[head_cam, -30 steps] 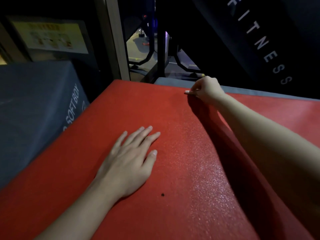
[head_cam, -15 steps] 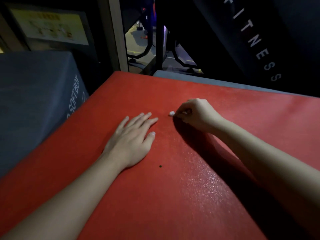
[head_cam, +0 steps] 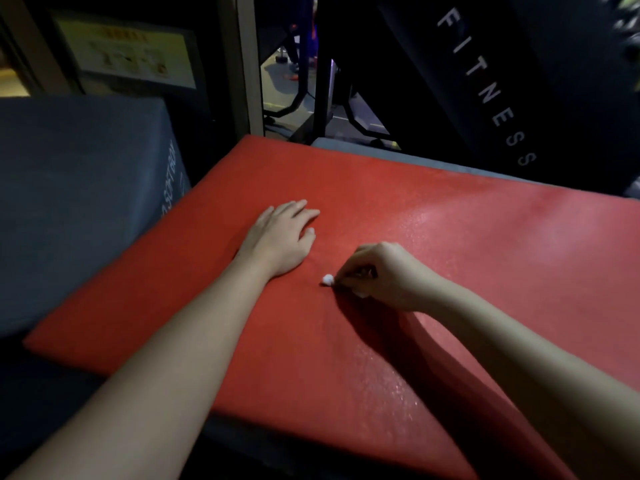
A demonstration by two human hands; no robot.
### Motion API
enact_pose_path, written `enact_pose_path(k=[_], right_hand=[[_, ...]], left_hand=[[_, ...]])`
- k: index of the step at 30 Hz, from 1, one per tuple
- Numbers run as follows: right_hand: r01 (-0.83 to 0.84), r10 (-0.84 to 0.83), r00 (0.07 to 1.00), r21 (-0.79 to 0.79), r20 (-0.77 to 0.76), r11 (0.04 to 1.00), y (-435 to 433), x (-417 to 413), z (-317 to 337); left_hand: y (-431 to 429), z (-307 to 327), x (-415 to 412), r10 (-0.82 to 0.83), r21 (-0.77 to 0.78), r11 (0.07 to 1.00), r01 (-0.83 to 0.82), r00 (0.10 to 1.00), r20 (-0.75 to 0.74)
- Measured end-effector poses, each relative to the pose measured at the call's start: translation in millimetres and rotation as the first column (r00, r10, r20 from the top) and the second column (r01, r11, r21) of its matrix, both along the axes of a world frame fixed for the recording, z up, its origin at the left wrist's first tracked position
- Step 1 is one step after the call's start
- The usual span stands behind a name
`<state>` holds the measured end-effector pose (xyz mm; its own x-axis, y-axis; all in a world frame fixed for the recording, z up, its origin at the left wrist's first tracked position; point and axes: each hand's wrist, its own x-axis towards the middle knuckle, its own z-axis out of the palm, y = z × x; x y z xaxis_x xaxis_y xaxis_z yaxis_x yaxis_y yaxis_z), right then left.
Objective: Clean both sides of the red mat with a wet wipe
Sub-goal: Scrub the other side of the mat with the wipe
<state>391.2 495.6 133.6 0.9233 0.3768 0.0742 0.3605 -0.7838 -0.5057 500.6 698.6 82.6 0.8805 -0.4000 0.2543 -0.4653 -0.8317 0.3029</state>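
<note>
The red mat (head_cam: 450, 237) lies flat across a grey padded surface and fills most of the view. My left hand (head_cam: 280, 237) rests palm down on it, fingers straight, left of the middle. Just to its right, my right hand (head_cam: 384, 271) is curled round a small balled-up white wet wipe (head_cam: 327, 279), pressing it on the mat. Only a tip of the wipe shows past my fingers. A wet sheen marks the mat to the right of and nearer than my right hand.
A grey soft box (head_cam: 79, 202) with white lettering stands against the mat's left edge. A dark panel (head_cam: 502, 91) reading FITNESS leans behind the mat. Gym machine frames (head_cam: 311, 98) and a post (head_cam: 247, 64) stand beyond the far edge.
My right hand has dragged the wipe from the mat's far edge toward me, across the mat, to beside my left hand. My left hand stays flat on the mat.
</note>
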Motion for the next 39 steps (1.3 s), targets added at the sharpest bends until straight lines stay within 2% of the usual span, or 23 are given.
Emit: enact_pose_path(k=[3,5,7,9,11,12,14,16,17,21,23,27,29,31,34,39], right_hand=[[0.169,-0.166,0.975,-0.009,0.149,0.986,4,-5,-5],[0.257,-0.257,0.955,0.022,0.149,0.966,8,-13,-6],[0.184,-0.184,0.979,0.005,0.084,0.983,14,-37,-2],[0.027,-0.027,1.0,-0.015,-0.003,1.0,22,-73,4],[-0.057,0.057,0.997,0.0,-0.052,0.998,24,-102,4],[-0.033,0.033,0.999,0.003,-0.02,0.999,23,-105,2],[0.134,-0.135,0.986,0.012,0.098,0.991,17,-98,-4],[0.275,-0.275,0.95,0.019,0.147,0.961,11,-93,-9],[0.268,-0.268,0.952,0.026,0.145,0.963,11,-98,-10],[0.01,-0.015,0.998,0.078,0.056,0.997,26,-155,-9],[-0.043,0.039,0.998,0.082,0.055,0.996,22,-173,-13],[0.118,-0.152,0.963,0.16,0.222,0.98,-2,-179,-29],[0.125,-0.171,0.945,0.178,0.278,0.976,-4,-186,-36],[0.081,-0.106,0.943,0.09,0.316,0.993,-2,-194,-42],[0.134,-0.073,0.934,-0.152,0.35,0.979,-4,-206,-40],[0.104,-0.011,0.974,-0.403,0.227,0.909,-13,-210,-33]], left_hand=[[3,15,-19,0.012,-0.038,0.999,-0.009,0.997,0.072],[9,23,-34,0.025,-0.049,0.999,-0.018,0.988,0.149],[22,28,-48,0.068,-0.068,0.996,-0.056,0.981,0.184],[39,28,-62,0.152,-0.115,0.984,-0.136,0.979,0.135],[58,23,-76,0.21,-0.115,0.973,-0.2,0.975,0.078],[67,19,-83,0.223,-0.097,0.971,-0.217,0.973,0.059],[77,18,-94,0.217,-0.083,0.973,-0.215,0.976,0.018],[79,24,-105,0.185,-0.102,0.977,-0.186,0.983,-0.018],[78,27,-111,0.167,-0.098,0.981,-0.17,0.985,-0.034],[80,29,-142,0.026,0.033,0.999,-0.024,0.999,-0.042],[85,27,-157,-0.06,0.07,0.995,0.07,0.989,-0.136],[90,26,-182,-0.184,0.248,0.939,0.24,0.956,-0.229],[88,25,-196,-0.216,0.361,0.886,0.29,0.949,-0.231],[86,21,-207,-0.216,0.458,0.843,0.282,0.958,-0.191],[83,17,-212,-0.203,0.522,0.815,0.25,0.968,-0.147],[79,22,-218,-0.202,0.456,0.853,0.252,0.967,-0.157]])
